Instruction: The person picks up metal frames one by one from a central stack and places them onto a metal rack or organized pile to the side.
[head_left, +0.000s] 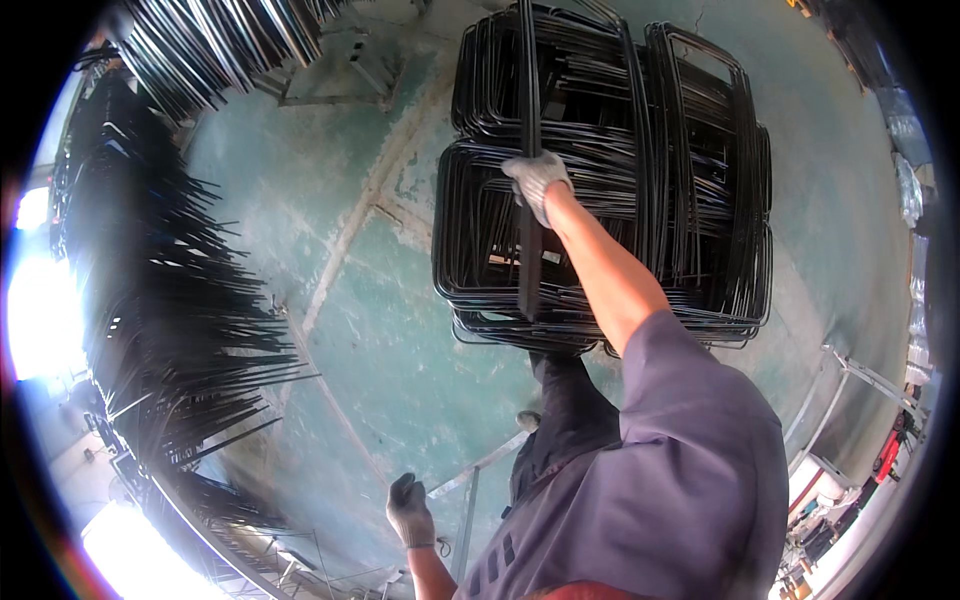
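Note:
My right hand (540, 185), in a pale knitted glove, is closed round long, straight black metal bars (530, 255) that stand out over the stack. Beneath the bars lies a large stack of black rectangular metal frames (590, 220) with rounded corners, piled on one another in front of my feet. Whether the bars are the edges of frames seen side-on, I cannot tell. My left hand (410, 512), gloved with darker fingertips, hangs low on the left, away from the stack. Its fingers are curled in, and nothing shows in them.
A long rack of black metal rods (190, 290) runs down the left, their ends jutting toward me. More bent rods (220, 45) hang at the upper left. A metal stand (870, 375) is at the right; wrapped goods (908, 190) line the far right edge. The floor (370, 370) is green.

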`<state>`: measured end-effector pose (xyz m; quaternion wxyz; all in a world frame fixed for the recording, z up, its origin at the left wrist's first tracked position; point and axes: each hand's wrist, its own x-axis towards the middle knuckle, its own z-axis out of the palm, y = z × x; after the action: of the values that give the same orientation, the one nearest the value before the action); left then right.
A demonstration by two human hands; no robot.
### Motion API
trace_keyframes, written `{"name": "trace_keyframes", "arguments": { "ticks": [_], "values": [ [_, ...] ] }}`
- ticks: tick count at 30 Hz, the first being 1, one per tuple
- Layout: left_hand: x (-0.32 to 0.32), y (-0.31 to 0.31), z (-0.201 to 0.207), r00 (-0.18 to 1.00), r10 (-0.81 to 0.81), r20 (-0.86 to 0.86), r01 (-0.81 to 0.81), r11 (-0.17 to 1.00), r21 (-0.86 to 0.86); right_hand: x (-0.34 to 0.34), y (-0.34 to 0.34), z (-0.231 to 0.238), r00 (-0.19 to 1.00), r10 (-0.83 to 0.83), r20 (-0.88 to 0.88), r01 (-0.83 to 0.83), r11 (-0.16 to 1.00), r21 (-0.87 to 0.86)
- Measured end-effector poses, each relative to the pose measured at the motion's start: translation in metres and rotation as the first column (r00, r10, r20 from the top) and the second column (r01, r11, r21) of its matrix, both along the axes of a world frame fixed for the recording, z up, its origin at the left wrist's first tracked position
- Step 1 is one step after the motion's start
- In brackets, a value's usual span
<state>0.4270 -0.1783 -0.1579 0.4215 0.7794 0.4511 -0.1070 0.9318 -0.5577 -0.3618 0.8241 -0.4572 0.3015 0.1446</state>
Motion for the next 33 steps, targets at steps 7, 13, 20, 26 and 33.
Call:
{"name": "trace_keyframes", "arguments": {
  "ticks": [7, 13, 20, 26, 33],
  "values": [
    [-0.01, -0.044, -0.008, 0.977, 0.119, 0.177, -0.041, 0.919, -0.392, -0.143, -0.087, 0.23, 0.866, 0.498, -0.042, -0.469, 0.781, -0.412],
    [0.057, -0.083, 0.032, 0.864, 0.318, 0.39, 0.133, 0.603, -0.787, -0.311, -0.086, 0.388, 0.735, 0.674, -0.069, -0.67, 0.708, -0.221],
    [0.047, -0.109, 0.091, 0.613, 0.702, 0.362, 0.61, -0.129, -0.782, -0.435, -0.037, 0.489, 0.128, 0.939, -0.318, -0.969, 0.05, -0.242],
    [-0.126, -0.03, 0.151, 0.109, 0.983, 0.149, 0.761, 0.014, -0.649, -0.491, 0.017, 0.499, -0.493, 0.728, -0.477, -0.604, -0.681, -0.415],
    [-0.355, -0.038, 0.143, -0.329, 0.944, 0.027, 0.359, 0.152, -0.921, -0.51, 0.102, 0.436, -0.84, 0.305, -0.449, -0.027, -0.85, -0.526]
  ]
}}
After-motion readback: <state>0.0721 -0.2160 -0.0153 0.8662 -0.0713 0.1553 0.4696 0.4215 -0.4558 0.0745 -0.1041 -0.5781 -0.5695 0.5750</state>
